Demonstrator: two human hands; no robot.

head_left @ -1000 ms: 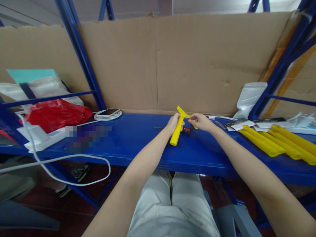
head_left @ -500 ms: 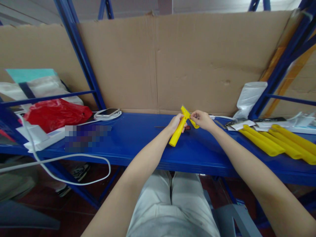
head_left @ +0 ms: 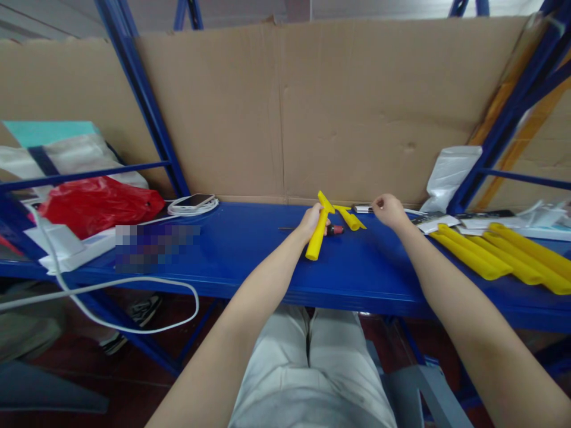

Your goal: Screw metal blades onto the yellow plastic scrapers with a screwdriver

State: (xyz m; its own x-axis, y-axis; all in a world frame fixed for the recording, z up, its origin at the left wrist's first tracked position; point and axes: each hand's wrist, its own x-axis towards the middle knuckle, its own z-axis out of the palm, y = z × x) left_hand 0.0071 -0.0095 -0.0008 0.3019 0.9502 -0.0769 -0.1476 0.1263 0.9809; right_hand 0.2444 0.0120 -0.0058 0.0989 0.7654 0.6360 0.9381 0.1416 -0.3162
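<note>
My left hand (head_left: 311,222) is closed round a yellow T-shaped plastic handle (head_left: 316,238), which it holds tilted above the blue table, head end away from me. Beneath that hand lies a screwdriver (head_left: 336,229) with a red and black grip, its thin shaft pointing left. A second yellow plastic piece (head_left: 352,222) rests just right of the held one. My right hand (head_left: 389,211) is farther right with fingers curled together; whether something small is between them cannot be made out. Close to its fingertips lies a small white and dark object (head_left: 363,208).
Several yellow handles (head_left: 473,255) lie on the right beside dark and white packets (head_left: 437,223). A plastic bag (head_left: 452,172) leans against the cardboard wall (head_left: 357,107). On the left are a phone (head_left: 196,201) on a coiled cable, a red bag (head_left: 102,205) and a white cable (head_left: 134,282).
My right hand has left the yellow handle and moved right, toward the small white and dark object. My left hand still holds the handle, now turned a little more upright.
</note>
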